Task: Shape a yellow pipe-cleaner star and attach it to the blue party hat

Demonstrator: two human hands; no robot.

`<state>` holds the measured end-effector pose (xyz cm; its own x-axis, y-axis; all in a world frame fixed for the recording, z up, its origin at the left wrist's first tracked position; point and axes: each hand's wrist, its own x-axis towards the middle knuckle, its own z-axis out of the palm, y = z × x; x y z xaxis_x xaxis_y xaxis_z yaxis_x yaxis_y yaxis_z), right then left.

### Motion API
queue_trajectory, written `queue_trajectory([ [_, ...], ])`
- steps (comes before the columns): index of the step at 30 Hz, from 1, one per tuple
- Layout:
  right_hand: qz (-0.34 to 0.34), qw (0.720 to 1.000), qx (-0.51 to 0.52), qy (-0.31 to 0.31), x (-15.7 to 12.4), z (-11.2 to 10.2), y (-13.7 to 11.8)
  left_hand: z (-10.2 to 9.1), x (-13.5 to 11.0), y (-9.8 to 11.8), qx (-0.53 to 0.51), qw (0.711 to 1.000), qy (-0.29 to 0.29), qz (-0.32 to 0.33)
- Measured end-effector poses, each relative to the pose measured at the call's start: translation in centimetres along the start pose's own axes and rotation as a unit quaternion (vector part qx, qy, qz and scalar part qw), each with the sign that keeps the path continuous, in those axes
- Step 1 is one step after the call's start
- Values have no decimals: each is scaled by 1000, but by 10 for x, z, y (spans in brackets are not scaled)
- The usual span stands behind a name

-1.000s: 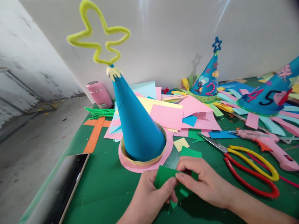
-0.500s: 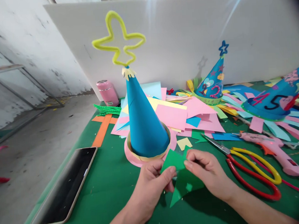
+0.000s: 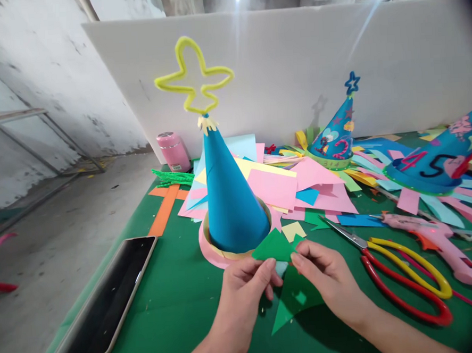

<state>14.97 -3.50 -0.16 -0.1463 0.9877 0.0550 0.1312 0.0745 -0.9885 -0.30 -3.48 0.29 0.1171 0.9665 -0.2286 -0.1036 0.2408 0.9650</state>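
Observation:
My left hand (image 3: 253, 290) pinches a piece of green paper (image 3: 272, 244) between thumb and fingers. Close beside it, my right hand (image 3: 324, 269) has its thumb and fingertips closed on a small green paper corner (image 3: 298, 241); whether the two are one piece I cannot tell. A larger green paper sheet (image 3: 287, 304) with a small hole lies below my hands, partly covered by them. Just beyond stands a plain blue cone hat (image 3: 233, 203) with a pink brim (image 3: 209, 252), topped by a yellow pipe-cleaner shape (image 3: 208, 71).
Scissors (image 3: 406, 275) and a pink glue gun (image 3: 435, 239) lie at right. Two decorated cone hats (image 3: 335, 136) stand behind. At left are a phone (image 3: 107, 296), an orange paper strip (image 3: 164, 210) and a pink bottle (image 3: 174, 152). Loose coloured paper (image 3: 272, 185) covers the table's middle.
The view has tilted slightly up, so everything sits a little lower. Both hands still hold green paper, and the left piece has turned a little, its corner now pointing up.

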Motion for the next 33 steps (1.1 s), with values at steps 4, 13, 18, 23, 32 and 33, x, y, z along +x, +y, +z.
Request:
queue_trajectory([
  [4, 14, 999, -13, -40, 0, 2, 2, -3, 0, -1, -23, 1000, 17, 2],
  [13, 72, 989, 52, -121, 3, 0, 3, -6, -1, 2, -90, 995, 43, -18],
  [18, 73, 988, 59, -126, 4, 0, 6, -6, 0, 3, -95, 994, 52, -9],
  [23, 80, 985, 45, -144, 2, -4, 4, -9, 2, 4, -73, 995, 70, -4],
  [32, 37, 995, 42, -83, 5, -2, -3, -2, -1, 5, -13, 999, -4, -46],
  [33, 36, 995, 34, -91, 5, 0, -2, -1, -1, 5, -11, 999, -6, -48],
])
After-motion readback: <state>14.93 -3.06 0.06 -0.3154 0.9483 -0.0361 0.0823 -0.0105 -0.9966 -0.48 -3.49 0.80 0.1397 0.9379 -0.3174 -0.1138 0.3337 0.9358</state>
